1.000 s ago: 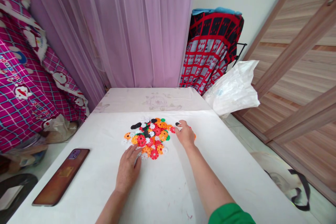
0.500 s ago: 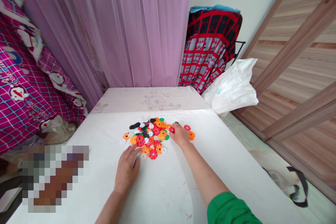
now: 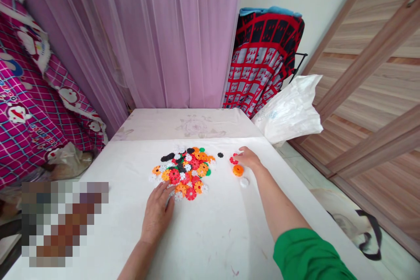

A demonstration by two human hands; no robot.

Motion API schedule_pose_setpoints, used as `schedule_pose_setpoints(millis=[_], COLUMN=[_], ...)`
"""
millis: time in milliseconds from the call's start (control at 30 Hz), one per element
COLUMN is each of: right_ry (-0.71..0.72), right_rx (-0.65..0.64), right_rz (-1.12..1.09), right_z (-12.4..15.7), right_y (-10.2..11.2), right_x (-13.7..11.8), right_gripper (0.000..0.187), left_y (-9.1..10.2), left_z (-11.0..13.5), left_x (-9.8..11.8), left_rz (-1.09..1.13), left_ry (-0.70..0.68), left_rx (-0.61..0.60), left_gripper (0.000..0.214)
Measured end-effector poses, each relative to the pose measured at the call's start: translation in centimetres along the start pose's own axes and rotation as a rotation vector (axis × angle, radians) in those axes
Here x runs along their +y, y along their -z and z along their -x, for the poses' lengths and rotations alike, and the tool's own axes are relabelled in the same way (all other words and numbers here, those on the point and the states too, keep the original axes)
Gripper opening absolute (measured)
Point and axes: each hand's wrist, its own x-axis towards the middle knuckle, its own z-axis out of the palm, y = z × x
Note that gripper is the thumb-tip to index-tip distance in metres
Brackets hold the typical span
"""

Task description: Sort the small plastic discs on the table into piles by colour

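Observation:
A mixed pile of flower-shaped plastic discs (image 3: 195,164) in red, orange, white, black and green lies on the white table (image 3: 203,236). At the pile's near left edge rests my left hand (image 3: 159,208), fingers spread and touching the outer pieces. To the right of the pile, my right hand (image 3: 249,158) has its fingertips closed on a red flower disc (image 3: 234,159); whether another red one lies under it is hidden. Just nearer sit an orange stack of discs (image 3: 238,170) and a white disc stack (image 3: 244,182). A lone black disc (image 3: 220,155) lies between pile and right hand.
Beyond the table's far edge hangs a purple curtain (image 3: 170,43). A white plastic bag (image 3: 288,109) stands at the far right corner. Wooden cabinet doors (image 3: 370,96) line the right; pink patterned fabric (image 3: 42,109) hangs on the left.
My right hand has moved right from the pile's edge to the red disc spot, carrying a red disc. The black disc and white stack are now uncovered. My left hand stays put.

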Motion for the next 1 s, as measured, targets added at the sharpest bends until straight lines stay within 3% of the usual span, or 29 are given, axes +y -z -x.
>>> schedule_pose_setpoints(millis=[400, 1000], right_ry=[0.049, 0.061], right_rx=[-0.023, 0.04], right_rz=[0.085, 0.122], right_z=[0.1, -0.8], right_y=[-1.0, -1.5], right_x=[-0.3, -0.2], right_gripper=[0.06, 0.04], left_y=[0.2, 0.2], left_z=[0.0, -0.2], left_x=[0.1, 0.2], left_rz=[-0.025, 0.008], left_ry=[-0.005, 0.014], left_rx=[-0.011, -0.02], left_gripper=[0.034, 0.034])
